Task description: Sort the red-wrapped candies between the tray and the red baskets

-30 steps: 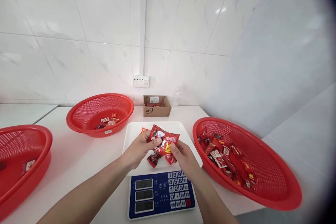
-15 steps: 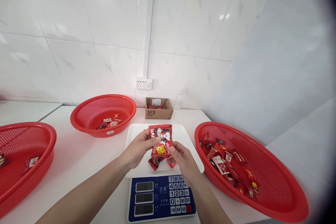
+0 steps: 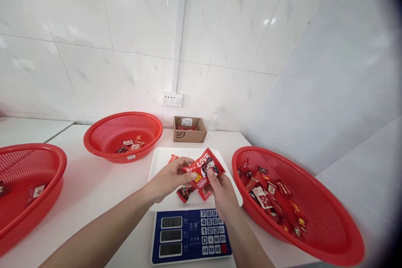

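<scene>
Both my hands hold one red snack packet (image 3: 205, 167) marked LOVE above the white tray (image 3: 160, 159) of a blue-faced scale (image 3: 190, 236). My left hand (image 3: 169, 178) pinches its left end with thumb and fingers. My right hand (image 3: 221, 190) grips its lower right side. A few more red packets (image 3: 185, 193) lie on the tray under my hands, and one peeks out at the tray's back (image 3: 172, 158).
A red basket (image 3: 326, 226) at right holds several red packets. A second red basket (image 3: 94, 142) at the back left holds a few, and a third (image 3: 47, 163) sits at far left. A cardboard box (image 3: 190, 135) and a clear bottle (image 3: 212, 121) stand by the tiled wall.
The packet has turned from upright to tilted right, its LOVE side showing, and it sits a little lower. Both hands stayed over the tray.
</scene>
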`<action>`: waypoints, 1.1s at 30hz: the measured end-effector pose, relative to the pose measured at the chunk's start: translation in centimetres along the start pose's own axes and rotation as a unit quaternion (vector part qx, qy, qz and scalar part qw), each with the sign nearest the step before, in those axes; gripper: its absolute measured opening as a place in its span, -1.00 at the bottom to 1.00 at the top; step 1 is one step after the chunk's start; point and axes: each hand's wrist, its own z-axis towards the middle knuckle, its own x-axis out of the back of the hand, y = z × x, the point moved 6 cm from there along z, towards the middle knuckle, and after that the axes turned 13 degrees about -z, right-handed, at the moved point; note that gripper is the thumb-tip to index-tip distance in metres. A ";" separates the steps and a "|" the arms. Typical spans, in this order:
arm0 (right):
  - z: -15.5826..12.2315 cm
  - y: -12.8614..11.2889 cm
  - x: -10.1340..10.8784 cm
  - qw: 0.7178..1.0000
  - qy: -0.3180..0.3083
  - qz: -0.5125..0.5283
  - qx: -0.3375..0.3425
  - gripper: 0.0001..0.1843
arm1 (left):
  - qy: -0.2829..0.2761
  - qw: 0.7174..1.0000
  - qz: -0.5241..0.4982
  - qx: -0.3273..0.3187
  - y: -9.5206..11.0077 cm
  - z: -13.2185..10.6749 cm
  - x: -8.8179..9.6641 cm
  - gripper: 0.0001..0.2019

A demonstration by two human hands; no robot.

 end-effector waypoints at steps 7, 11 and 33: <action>-0.2 -0.1 0.2 0.998 -0.046 0.045 -0.016 -0.54 | 0.025 0.999 0.010 -0.023 0.8 0.0 0.5 -0.65; -0.4 -0.1 0.3 0.998 -0.051 0.018 -0.020 -0.58 | 0.034 0.999 0.007 -0.021 0.6 0.1 0.8 -0.64; 1.8 -0.8 -0.8 0.999 -0.029 -0.042 -0.008 -0.63 | 0.069 0.997 -0.035 -0.019 0.2 1.4 0.9 -0.60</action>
